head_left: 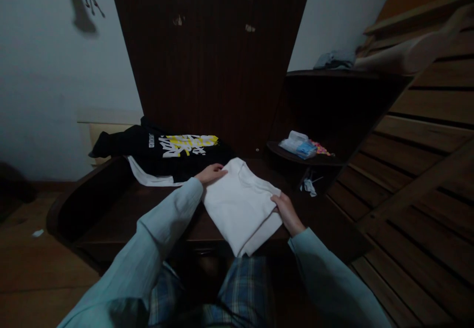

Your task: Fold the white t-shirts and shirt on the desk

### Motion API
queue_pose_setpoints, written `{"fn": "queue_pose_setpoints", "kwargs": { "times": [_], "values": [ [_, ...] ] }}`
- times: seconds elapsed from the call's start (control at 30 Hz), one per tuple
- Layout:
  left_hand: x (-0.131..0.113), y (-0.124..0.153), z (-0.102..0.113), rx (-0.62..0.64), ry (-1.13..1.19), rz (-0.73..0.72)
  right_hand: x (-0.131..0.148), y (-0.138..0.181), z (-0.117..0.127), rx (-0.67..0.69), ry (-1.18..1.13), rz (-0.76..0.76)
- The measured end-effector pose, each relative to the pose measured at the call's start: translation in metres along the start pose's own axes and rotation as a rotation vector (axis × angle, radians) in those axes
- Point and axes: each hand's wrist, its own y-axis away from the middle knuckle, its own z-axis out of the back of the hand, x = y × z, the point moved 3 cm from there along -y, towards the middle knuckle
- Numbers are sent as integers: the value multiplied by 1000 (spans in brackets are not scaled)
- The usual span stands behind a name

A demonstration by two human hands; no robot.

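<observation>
A folded white shirt [240,200] lies on the dark wooden desk, its collar edge toward the back right and its lower corner hanging over the front edge. My left hand [211,174] grips its upper left edge, fingers and thumb closed on the cloth. At the right edge, my right hand [287,212] pinches the fabric with the thumb on top; its other fingers are partly hidden. Behind my left hand is a black garment [177,145] with a white and yellow print. A white strip of cloth [148,175] sticks out from beneath it.
The dark desk [159,219] has a raised curved side at the left. Corner shelves [333,156] at the right carry a plastic packet [296,145] and folded cloth [335,59]. Wooden slats [418,190] stand along the right side. A dark panel [215,61] rises behind.
</observation>
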Motion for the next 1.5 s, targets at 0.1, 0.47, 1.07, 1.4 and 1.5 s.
{"fn": "queue_pose_setpoints", "kwargs": {
  "times": [0.1,0.47,1.07,1.4,1.5],
  "values": [
    [34,0,-11,5,-121,66,-19,-2,5,22,17,-64],
    [30,-5,-14,-58,-85,33,-13,-31,35,-198,205,88],
    [21,146,-5,211,19,56,-8,-32,41,-96,530,13],
    [23,157,1,292,-68,-59,-12,54,48,279,702,109],
    [18,165,-4,247,-233,-210,-11,49,49,209,623,133]
  ]
}}
